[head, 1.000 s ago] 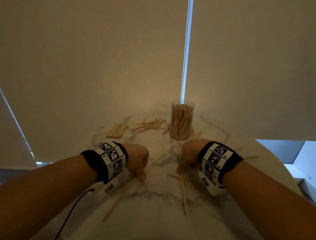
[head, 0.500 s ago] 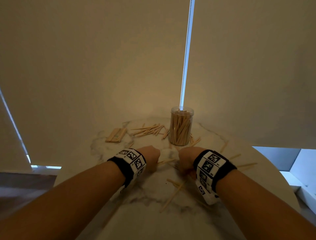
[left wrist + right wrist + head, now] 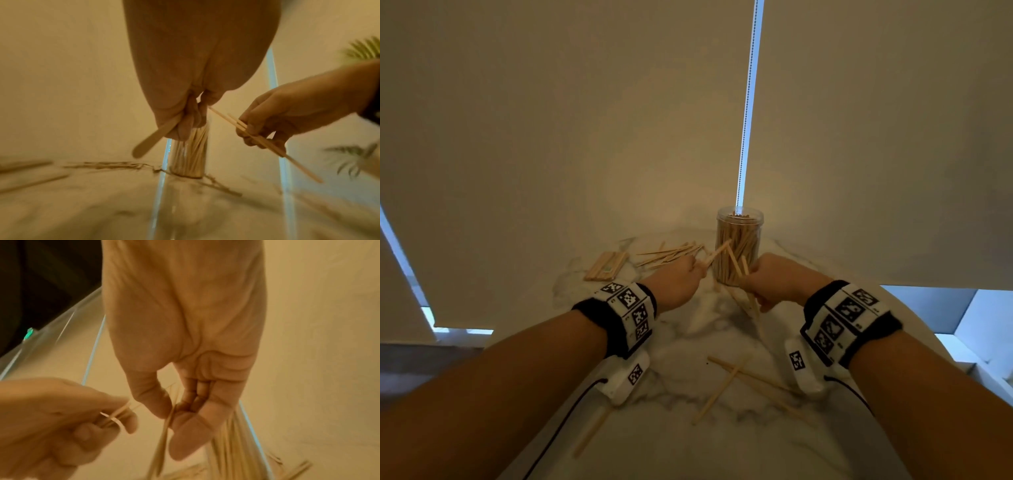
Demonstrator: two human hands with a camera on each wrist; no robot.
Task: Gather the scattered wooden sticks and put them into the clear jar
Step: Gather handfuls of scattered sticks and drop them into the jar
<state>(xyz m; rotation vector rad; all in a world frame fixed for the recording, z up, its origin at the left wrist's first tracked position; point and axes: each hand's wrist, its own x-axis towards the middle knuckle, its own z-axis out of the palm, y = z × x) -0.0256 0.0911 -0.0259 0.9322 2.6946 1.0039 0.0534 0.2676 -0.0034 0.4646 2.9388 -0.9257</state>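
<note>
Two hands are raised just in front of the clear jar (image 3: 739,246), each closed on wooden sticks. The left hand (image 3: 677,278) has its fingers curled round a small bundle (image 3: 717,254) whose far ends point at the jar's wall; the left wrist view shows a flat, rounded stick (image 3: 153,139) poking out below the fist. The right hand (image 3: 770,281) grips a few thin sticks (image 3: 746,291) between thumb and curled fingers, and they slant down toward the marble table (image 3: 681,445). The jar stands upright at the far side of the table, packed with sticks (nearly to its rim). A loose heap (image 3: 671,253) lies left of the jar, a neat flat stack (image 3: 606,265) further left, and several crossed sticks (image 3: 736,383) lie near the wrists.
</note>
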